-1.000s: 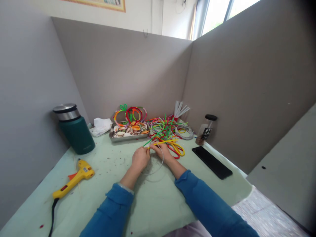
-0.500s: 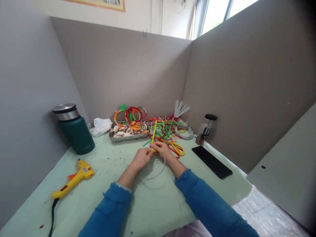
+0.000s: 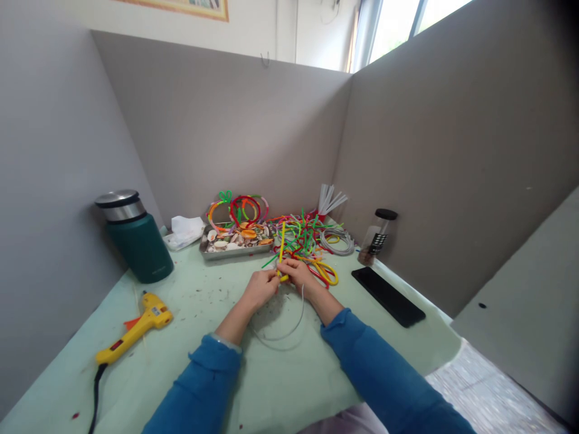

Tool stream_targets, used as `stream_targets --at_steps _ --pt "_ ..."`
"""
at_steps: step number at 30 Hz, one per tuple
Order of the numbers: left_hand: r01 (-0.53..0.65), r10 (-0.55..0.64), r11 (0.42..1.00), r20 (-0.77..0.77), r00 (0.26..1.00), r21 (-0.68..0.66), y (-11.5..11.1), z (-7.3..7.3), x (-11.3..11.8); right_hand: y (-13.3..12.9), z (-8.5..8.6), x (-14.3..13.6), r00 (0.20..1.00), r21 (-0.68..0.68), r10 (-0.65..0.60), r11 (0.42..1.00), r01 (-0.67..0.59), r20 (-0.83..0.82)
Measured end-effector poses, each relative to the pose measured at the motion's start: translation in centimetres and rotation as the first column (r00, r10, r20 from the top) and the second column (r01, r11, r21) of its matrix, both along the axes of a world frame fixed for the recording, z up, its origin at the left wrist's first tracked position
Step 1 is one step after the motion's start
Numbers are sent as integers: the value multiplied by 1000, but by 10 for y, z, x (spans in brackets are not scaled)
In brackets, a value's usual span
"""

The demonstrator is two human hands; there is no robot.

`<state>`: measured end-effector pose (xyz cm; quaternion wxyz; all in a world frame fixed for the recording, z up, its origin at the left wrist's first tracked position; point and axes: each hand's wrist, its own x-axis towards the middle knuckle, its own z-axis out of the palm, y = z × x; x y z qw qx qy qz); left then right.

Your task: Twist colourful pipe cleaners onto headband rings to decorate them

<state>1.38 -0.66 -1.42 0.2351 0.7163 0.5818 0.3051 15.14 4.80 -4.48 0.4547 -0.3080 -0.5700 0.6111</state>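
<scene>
Pinching yellow strip (image 3: 283,242): left fingers (image 3: 272,275), right fingers (image 3: 286,265) closed.

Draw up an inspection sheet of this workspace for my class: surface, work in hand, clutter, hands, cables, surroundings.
Surface: pale green table covering, scattered with small dark specks.
Work in hand: slender yellow fuzzy strip, bent near the fingers; thin pale wire loop curving below the hands.
Clutter: tangled multicoloured fuzzy strips; shallow metal tray of seashells; dark green bottle with a steel lid; long flat black object.
Hands: left hand and right hand pinch the yellow strip; fingertip contact partly hidden.
Cables: black cord from the yellow plastic glue gun; its plug is out of view.
Surroundings: grey partition panels; window beyond.
</scene>
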Motion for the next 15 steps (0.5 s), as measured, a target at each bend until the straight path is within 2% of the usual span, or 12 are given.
stream_targets --at_steps 10,15 --pt "8 -5 999 79 997 -47 1 2 0 3 -5 0 999 30 3 1000 -4 32" --pt "-4 15 996 123 992 -89 1 0 -1 0 -2 0 998 46 -20 999 17 65"
